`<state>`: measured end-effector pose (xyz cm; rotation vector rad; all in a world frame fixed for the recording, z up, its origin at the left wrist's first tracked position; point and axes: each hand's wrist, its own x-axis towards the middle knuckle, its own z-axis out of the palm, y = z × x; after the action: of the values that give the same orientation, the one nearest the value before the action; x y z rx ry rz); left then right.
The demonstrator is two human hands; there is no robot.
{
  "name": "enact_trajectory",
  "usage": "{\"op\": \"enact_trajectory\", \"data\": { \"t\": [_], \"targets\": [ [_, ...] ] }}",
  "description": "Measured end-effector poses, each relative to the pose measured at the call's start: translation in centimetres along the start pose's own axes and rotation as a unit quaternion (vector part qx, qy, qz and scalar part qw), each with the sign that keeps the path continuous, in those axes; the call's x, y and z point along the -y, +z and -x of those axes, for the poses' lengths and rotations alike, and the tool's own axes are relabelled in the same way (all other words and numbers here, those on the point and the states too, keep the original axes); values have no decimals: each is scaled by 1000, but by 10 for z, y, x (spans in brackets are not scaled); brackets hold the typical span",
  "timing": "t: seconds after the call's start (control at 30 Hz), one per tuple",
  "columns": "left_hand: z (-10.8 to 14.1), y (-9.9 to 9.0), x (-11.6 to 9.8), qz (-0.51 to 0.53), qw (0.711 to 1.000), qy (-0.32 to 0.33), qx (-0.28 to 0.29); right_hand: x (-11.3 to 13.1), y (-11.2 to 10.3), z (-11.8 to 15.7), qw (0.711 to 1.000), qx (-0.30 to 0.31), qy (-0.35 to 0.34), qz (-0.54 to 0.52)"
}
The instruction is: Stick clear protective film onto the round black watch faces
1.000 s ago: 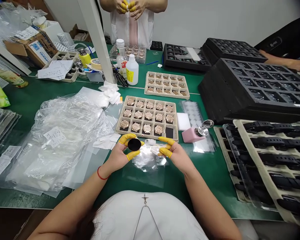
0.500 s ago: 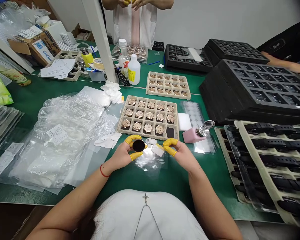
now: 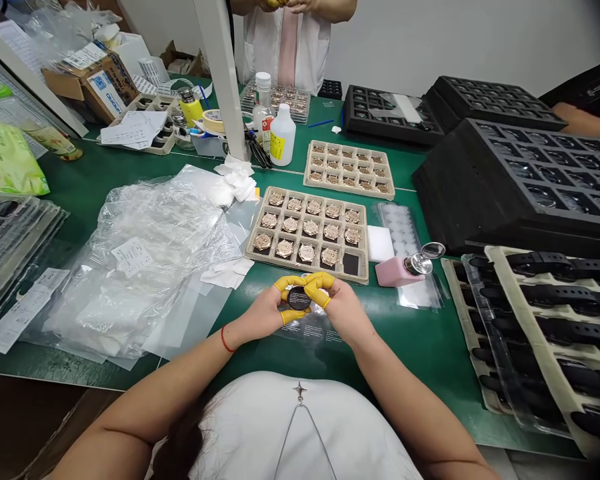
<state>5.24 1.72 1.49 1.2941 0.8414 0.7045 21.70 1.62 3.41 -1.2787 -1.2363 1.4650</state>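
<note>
My left hand, in yellow finger cots, grips a round watch by its edge, dark face towards me. White printed text shows across that face, as on a clear film laid over it. My right hand, also in yellow finger cots, has thumb and fingertips pinched together at the watch's upper right edge, seemingly on the film. Beneath my hands lie clear printed film sheets, partly hidden. Just beyond is a beige tray of gold-coloured watch cases, with a bare compartment at its near right corner.
Plastic bags cover the left side. A pink pump bottle and a white block stand right of the tray. Black foam trays and a stack of strapped watches fill the right. A co-worker stands opposite.
My right hand has moved left to meet the watch in my left hand. The watch's plain black face now shows printed text. The camera view has shifted slightly.
</note>
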Motion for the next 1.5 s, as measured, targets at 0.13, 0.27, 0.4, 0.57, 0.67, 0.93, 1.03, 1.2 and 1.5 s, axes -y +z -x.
{"op": "enact_trajectory", "data": {
  "t": [0.13,0.27,0.4,0.57,0.67,0.93,1.03,1.2,1.5],
  "targets": [
    [0,-2,3,-5,1000,-8,1,-3,-4,0,1000,7,0,10],
    [0,-2,4,-3,1000,-12,6,-6,-4,1,999,-3,-6,39],
    [0,-1,1,-13,1000,-9,5,-7,-4,2,998,-2,-18,61],
    [0,0,1,-7,1000,-15,3,-5,-4,2,997,-8,-26,69],
    [0,-1,3,2,1000,-19,7,-5,-3,2,997,-11,-28,73],
    [0,-1,5,-8,1000,-24,1,-5,-3,3,994,-26,-27,102],
    [0,-2,5,-19,999,-28,-1,-4,-2,3,993,-29,-30,110],
    [0,-2,5,-12,999,-31,1,-5,-2,3,993,-28,-35,112],
    [-1,-2,7,-6,1000,-29,0,-4,-1,4,991,-36,-44,123]
  ]
}}
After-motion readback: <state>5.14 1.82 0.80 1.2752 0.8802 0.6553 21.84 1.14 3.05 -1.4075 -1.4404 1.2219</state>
